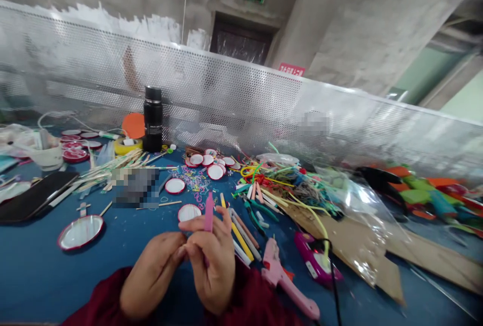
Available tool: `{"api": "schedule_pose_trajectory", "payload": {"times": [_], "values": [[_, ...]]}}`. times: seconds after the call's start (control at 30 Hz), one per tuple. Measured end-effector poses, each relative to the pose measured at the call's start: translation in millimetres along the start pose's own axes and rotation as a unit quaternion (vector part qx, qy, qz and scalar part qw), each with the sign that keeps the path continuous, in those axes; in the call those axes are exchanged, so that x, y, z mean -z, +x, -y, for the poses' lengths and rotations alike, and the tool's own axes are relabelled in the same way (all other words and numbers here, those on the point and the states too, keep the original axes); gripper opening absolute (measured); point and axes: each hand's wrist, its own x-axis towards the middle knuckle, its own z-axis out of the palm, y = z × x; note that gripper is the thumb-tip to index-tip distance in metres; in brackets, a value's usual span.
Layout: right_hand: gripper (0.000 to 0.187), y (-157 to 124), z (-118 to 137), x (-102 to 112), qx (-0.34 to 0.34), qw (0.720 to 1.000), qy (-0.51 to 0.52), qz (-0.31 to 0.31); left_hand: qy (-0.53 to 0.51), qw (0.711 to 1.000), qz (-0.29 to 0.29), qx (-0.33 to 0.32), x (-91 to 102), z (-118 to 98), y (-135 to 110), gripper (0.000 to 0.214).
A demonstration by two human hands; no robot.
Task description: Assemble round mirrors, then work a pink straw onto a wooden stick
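My right hand point(213, 260) is closed around a flat pink strip point(209, 213), which stands up between the fingers; whether it is a craft stick or something softer I cannot tell. My left hand point(153, 270) is closed too, its fingertips meeting those of the right. Anything pinched between them is hidden by the fingers. Just beyond the hands lies a small round white disc with a red rim point(189, 213). A larger red-rimmed disc point(80, 233) with a little stick at its top rests to the left. Beside my right hand are several markers point(242, 240) and a pink glue gun point(281, 278).
Small coloured rubber bands point(198, 180) and more red-rimmed discs point(216, 171) lie ahead. At the back stand a black bottle point(153, 119) and a perforated metal screen point(226, 94). Green-handled pliers point(256, 215), a purple power strip point(315, 258) with a cord and cardboard point(347, 240) lie right.
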Motion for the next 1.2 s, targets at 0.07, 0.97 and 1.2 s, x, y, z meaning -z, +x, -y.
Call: {"api": "schedule_pose_trajectory", "payload": {"times": [0.07,0.97,1.2], "values": [[0.016,-2.1,6.9,6.0,-0.021,0.999,0.002,-0.039,0.007,1.0,0.014,-0.025,1.4,-5.5,0.4,0.036],[0.034,-62.6,-13.0,1.5,-0.116,0.987,0.085,-0.073,-0.376,0.892,0.058,0.246,-14.1,-19.9,-9.3,0.035],[0.039,-57.9,-24.6,-6.8,-0.182,0.968,0.091,-0.144,-0.371,0.888,0.081,0.261,-15.6,-10.3,-12.4,0.031]]}}
